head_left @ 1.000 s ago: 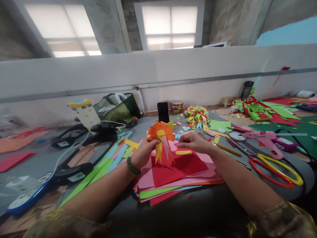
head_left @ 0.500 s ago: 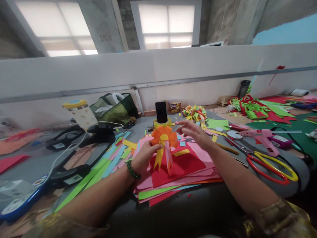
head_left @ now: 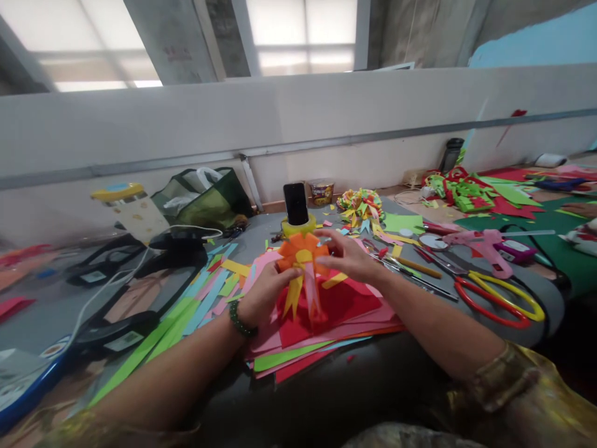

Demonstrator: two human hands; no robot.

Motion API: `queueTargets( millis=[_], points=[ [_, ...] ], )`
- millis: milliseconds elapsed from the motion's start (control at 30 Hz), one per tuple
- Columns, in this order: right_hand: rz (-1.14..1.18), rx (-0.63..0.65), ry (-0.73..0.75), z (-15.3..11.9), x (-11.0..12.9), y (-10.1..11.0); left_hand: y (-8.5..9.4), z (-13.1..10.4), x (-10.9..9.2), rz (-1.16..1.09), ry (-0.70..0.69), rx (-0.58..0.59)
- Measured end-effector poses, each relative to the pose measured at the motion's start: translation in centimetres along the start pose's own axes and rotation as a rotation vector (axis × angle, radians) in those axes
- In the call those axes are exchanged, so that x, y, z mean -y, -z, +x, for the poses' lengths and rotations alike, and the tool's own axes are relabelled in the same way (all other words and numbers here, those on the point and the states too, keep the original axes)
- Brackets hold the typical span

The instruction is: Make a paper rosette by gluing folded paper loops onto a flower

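Observation:
An orange paper rosette (head_left: 298, 244) with a yellow centre and hanging yellow, pink and orange tails faces me above the paper stack. My left hand (head_left: 267, 292), with a dark green bead bracelet at the wrist, pinches it from the left, thumb in front below the centre. On the opposite side, my right hand (head_left: 353, 258) has its fingers bent around the right-hand petals. Its fingertips are partly hidden behind them. Beneath both hands lies a red sheet (head_left: 347, 308) on top of stacked coloured paper (head_left: 298, 358).
Scissors (head_left: 501, 302) with red and yellow handles and a pink glue gun (head_left: 485, 249) lie to the right. A phone (head_left: 296, 204) stands upright at the back, near a bunch of finished rosettes (head_left: 360, 205). Paper strips (head_left: 180, 333) and black straps (head_left: 125, 326) lie left.
My right hand has come in from the right and closed on the rosette's edge. My left hand keeps its hold. The whole view has shifted slightly.

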State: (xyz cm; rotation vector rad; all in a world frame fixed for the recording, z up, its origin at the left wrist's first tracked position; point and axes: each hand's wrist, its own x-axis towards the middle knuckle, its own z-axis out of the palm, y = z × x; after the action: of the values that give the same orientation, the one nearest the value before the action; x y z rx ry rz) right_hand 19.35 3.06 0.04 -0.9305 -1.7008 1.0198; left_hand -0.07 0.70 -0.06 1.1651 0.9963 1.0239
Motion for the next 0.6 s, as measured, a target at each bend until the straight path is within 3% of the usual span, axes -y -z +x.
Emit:
queueTargets(
  millis=[100,167,267,333,500,600],
  points=[
    [0.084,-0.301,0.068,0.4,0.1,2.2,0.6,0.1,-1.1,-0.023,-0.020,-0.110],
    [0.082,-0.518,0.115,0.8,-0.2,3.7,0.7,0.1,-1.6,-0.012,-0.014,-0.117],
    [0.051,-0.628,0.116,1.1,-0.8,5.2,0.8,-0.1,-1.7,0.106,-0.007,-0.065],
    [-0.005,-0.494,0.073,1.0,-0.9,5.5,0.9,-0.1,-1.5,0.173,-0.009,-0.042],
    [-0.342,0.386,-0.095,-0.1,-0.2,4.9,1.3,0.6,-0.9,0.114,-0.026,-0.084],
    [-0.446,0.582,-0.168,-0.5,-0.1,4.1,1.2,0.7,-1.4,0.044,0.014,-0.145]
  ],
)
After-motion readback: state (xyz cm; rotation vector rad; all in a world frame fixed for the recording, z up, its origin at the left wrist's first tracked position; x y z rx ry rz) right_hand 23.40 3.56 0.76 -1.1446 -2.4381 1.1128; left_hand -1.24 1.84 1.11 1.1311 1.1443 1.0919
